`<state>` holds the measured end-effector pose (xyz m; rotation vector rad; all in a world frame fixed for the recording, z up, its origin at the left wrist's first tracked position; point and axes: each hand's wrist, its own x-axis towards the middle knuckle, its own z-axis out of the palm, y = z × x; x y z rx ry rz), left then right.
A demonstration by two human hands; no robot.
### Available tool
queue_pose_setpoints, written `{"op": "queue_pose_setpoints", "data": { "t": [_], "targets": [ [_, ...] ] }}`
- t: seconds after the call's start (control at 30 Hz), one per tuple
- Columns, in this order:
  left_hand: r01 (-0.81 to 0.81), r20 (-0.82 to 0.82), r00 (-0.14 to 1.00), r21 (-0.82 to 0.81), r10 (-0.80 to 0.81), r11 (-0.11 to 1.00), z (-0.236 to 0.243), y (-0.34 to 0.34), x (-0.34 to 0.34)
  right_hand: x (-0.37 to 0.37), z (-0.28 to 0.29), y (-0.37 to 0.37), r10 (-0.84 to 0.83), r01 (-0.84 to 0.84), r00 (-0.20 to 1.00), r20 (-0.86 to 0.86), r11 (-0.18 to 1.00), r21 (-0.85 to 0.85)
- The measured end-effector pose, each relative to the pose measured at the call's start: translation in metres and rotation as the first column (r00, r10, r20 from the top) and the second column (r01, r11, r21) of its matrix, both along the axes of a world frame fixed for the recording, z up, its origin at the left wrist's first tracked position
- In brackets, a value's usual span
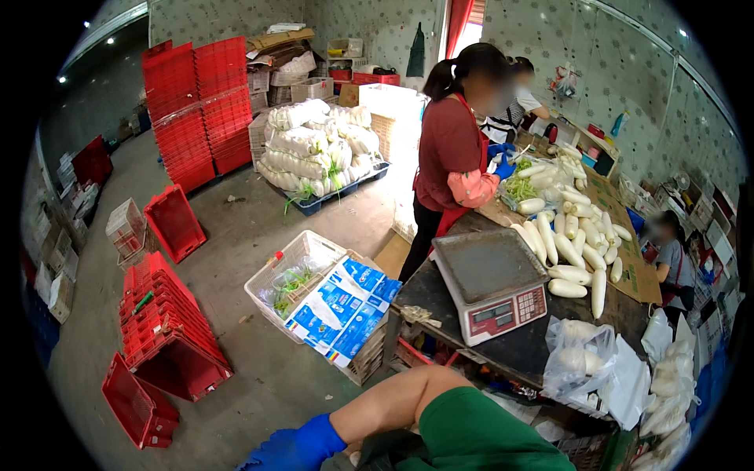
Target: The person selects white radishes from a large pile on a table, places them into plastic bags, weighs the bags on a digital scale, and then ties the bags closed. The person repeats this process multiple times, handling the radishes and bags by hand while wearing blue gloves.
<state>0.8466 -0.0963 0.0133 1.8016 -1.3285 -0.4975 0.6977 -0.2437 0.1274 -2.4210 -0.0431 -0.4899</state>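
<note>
My right forearm, in a green short sleeve, reaches across the bottom of the view toward the lower left. It ends in a blue glove, my right hand (294, 449), whose fingers are cut off by the lower rim. Whether it holds anything does not show. My left hand is out of view. Ahead of my arm stands a white basket (263, 286) with greens in plastic bags, and a flattened blue-and-white carton (345, 302) lies over its near side. To the right, a weighing scale (491, 271) sits on the dark table (440, 302). Beyond it lie many white radishes (581, 235).
A co-worker (452, 149) in blue gloves handles greens across the table; other people work farther back. Red crates (169, 330) stand and lie on the floor at left, with tall red stacks (196, 110) behind. Bagged radishes (318, 149) fill a pallet. Plastic bags (581, 353) hang at the table's near corner.
</note>
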Motion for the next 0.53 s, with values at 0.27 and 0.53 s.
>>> {"op": "queue_pose_setpoints", "data": {
  "t": [0.27,0.53],
  "targets": [
    [-0.097,-0.292,0.948,0.122,0.130,0.988,0.004,-0.124,0.077,0.120,-0.045,-0.129,0.118,-0.117,0.992,0.049,0.993,-0.031],
    [0.005,-0.168,0.985,0.241,0.037,0.971,-0.054,-0.322,0.183,0.176,-0.051,-0.335,0.021,-0.018,0.928,-0.371,1.000,0.012]
  ]
}}
